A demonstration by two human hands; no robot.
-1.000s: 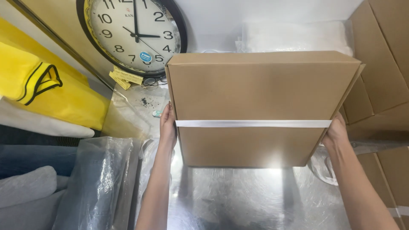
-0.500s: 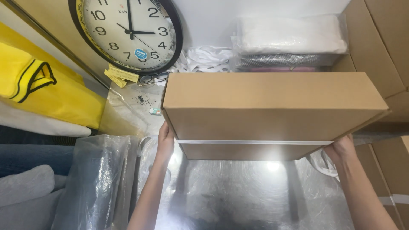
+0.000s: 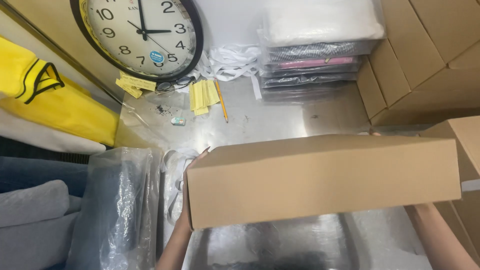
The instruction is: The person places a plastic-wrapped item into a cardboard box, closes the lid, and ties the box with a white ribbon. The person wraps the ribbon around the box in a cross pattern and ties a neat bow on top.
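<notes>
Cardboard box now lies flat across the lower middle of the frame, held above the shiny metal table; a second ago it stood higher and tilted, showing its taped face. The left hand presses its palm flat against the box's left end. The right hand is hidden behind the right end, so its grip cannot be told. With the box lowered, a pencil, yellow notes and stacked bagged garments show beyond it, below the wall clock.
</notes>
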